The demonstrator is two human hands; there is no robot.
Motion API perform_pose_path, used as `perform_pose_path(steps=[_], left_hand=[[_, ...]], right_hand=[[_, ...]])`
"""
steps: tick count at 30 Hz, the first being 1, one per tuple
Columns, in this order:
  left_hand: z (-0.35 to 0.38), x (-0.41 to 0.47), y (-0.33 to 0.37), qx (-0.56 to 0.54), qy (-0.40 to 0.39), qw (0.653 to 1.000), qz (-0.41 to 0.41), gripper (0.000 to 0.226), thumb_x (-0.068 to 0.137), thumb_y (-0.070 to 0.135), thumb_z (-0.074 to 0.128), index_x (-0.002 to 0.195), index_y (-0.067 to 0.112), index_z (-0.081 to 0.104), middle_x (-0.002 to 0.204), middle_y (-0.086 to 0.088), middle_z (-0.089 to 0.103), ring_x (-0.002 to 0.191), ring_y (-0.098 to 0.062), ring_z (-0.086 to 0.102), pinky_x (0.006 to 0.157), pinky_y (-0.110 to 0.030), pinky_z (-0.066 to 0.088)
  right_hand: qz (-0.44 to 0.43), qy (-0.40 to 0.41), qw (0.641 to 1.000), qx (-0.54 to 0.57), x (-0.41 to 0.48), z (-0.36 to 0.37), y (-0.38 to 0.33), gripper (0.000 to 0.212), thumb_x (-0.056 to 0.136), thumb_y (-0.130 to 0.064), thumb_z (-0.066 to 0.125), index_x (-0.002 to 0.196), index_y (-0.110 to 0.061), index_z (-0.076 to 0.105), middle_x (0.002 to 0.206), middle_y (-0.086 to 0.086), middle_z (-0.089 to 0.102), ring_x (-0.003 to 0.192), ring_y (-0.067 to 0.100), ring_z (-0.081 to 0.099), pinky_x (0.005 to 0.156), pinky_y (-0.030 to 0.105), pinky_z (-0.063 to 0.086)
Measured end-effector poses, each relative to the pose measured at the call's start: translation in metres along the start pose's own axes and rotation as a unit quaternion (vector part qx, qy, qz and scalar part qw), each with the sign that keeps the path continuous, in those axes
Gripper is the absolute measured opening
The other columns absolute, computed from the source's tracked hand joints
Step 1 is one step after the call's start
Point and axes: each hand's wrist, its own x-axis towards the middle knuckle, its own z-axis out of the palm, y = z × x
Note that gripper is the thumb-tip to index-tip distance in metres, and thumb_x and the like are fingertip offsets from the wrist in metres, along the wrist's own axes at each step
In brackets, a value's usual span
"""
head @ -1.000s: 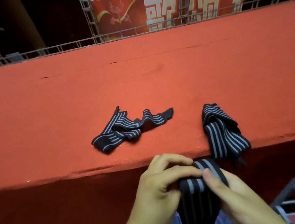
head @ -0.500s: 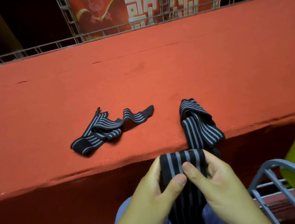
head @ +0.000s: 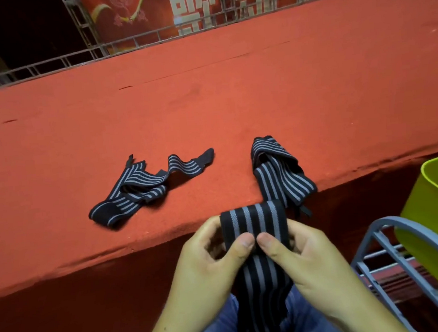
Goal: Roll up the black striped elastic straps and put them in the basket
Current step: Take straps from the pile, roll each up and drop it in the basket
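Both hands hold one black strap with grey stripes (head: 253, 221) just below the red ledge's front edge. My left hand (head: 210, 262) pinches its rolled top from the left, thumb on the front. My right hand (head: 297, 254) pinches it from the right, thumbs nearly touching. The strap's loose tail hangs down over my lap. A second strap (head: 145, 185) lies crumpled on the ledge to the left. A third strap (head: 276, 171) lies folded at the ledge's edge, just behind my hands. The yellow-green basket (head: 434, 216) stands at the right edge, partly cut off.
The red carpeted ledge (head: 207, 100) spans the view, dropping off at its front edge. A grey metal frame (head: 378, 247) holds the basket at lower right. A metal truss and a red banner (head: 146, 10) run along the back.
The view has shifted, bringing the basket into sight at the right. My hands have turned the strap's rolled end, and both thumbs now press on its front side by side.
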Motion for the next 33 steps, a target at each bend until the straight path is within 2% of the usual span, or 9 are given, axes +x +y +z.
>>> perform_pose_path(steps=[4,8,13,16,21,24,28,31,33], left_hand=[[-0.003,-0.002,0.003,-0.020,-0.046,0.999,-0.014,0.025,0.093,0.006,0.070,0.117,0.013,0.072,0.111,0.000,0.078,0.106,-0.014,0.074,0.083,-0.023,0.057],[-0.004,-0.004,0.004,-0.009,-0.020,1.000,0.011,0.025,0.091,0.003,0.071,0.114,0.012,0.073,0.109,0.001,0.079,0.104,-0.013,0.074,0.085,-0.020,0.055],[-0.008,-0.007,0.007,-0.008,0.011,0.999,0.029,0.024,0.091,0.005,0.072,0.112,0.014,0.074,0.109,0.001,0.078,0.104,-0.014,0.074,0.087,-0.023,0.056],[-0.011,-0.005,0.009,0.014,0.026,0.999,0.044,0.025,0.091,0.004,0.073,0.111,0.018,0.074,0.109,0.003,0.078,0.106,-0.014,0.073,0.090,-0.024,0.055],[-0.011,-0.004,0.009,0.047,0.034,0.996,0.063,0.031,0.087,0.001,0.076,0.109,0.023,0.074,0.110,0.009,0.076,0.109,-0.010,0.070,0.093,-0.019,0.052],[-0.010,-0.004,0.006,0.048,0.045,0.996,0.059,0.032,0.086,0.001,0.077,0.108,0.024,0.075,0.110,0.012,0.076,0.108,-0.007,0.070,0.090,-0.016,0.051],[-0.007,-0.005,0.004,0.023,0.049,0.997,0.062,0.028,0.084,0.010,0.076,0.108,0.025,0.076,0.110,0.006,0.075,0.107,-0.012,0.072,0.088,-0.018,0.054],[-0.005,-0.005,0.005,0.014,0.047,0.996,0.069,0.029,0.082,0.015,0.074,0.108,0.027,0.076,0.111,0.008,0.073,0.109,-0.013,0.070,0.084,-0.019,0.056],[-0.004,-0.005,0.005,0.014,0.045,0.996,0.072,0.029,0.081,0.014,0.074,0.107,0.028,0.077,0.113,0.010,0.072,0.112,-0.011,0.069,0.082,-0.017,0.055]], right_hand=[[-0.002,0.012,1.000,0.018,-0.002,0.002,-0.001,0.026,0.089,-0.034,0.069,0.109,-0.022,0.080,0.107,0.001,0.082,0.104,0.017,0.077,0.091,0.035,0.061],[0.038,0.002,0.998,0.049,-0.002,0.005,0.000,0.027,0.087,-0.046,0.073,0.109,-0.031,0.081,0.106,0.007,0.082,0.104,0.023,0.078,0.096,0.046,0.059],[0.081,-0.006,0.997,0.012,-0.004,0.002,0.005,0.069,0.071,-0.076,0.074,0.103,-0.016,0.081,0.102,0.019,0.080,0.104,0.040,0.075,0.097,0.058,0.056],[0.081,-0.006,0.997,-0.018,-0.005,0.002,0.009,0.076,0.074,-0.079,0.071,0.096,-0.006,0.078,0.096,0.026,0.077,0.088,0.027,0.076,0.083,0.047,0.057],[0.092,0.001,0.995,0.028,-0.005,0.004,0.005,0.050,0.088,-0.054,0.069,0.098,-0.004,0.075,0.098,0.026,0.076,0.087,0.026,0.066,0.082,0.045,0.051],[0.110,-0.012,0.990,0.083,-0.006,0.002,0.004,0.055,0.087,-0.053,0.075,0.105,0.000,0.072,0.095,0.022,0.069,0.093,0.028,0.061,0.083,0.047,0.045],[0.120,-0.018,0.983,0.140,-0.009,-0.001,-0.004,0.040,0.094,-0.039,0.067,0.112,-0.005,0.077,0.127,0.036,0.064,0.122,0.032,0.067,0.107,0.059,0.046],[0.133,0.004,0.973,0.190,-0.009,0.000,-0.004,0.044,0.085,-0.033,0.067,0.109,0.002,0.076,0.128,0.036,0.063,0.108,0.026,0.068,0.103,0.053,0.050],[0.145,0.026,0.962,0.229,-0.008,-0.001,-0.003,0.046,0.081,-0.036,0.061,0.104,-0.003,0.081,0.121,0.030,0.071,0.102,0.023,0.074,0.096,0.046,0.054]])
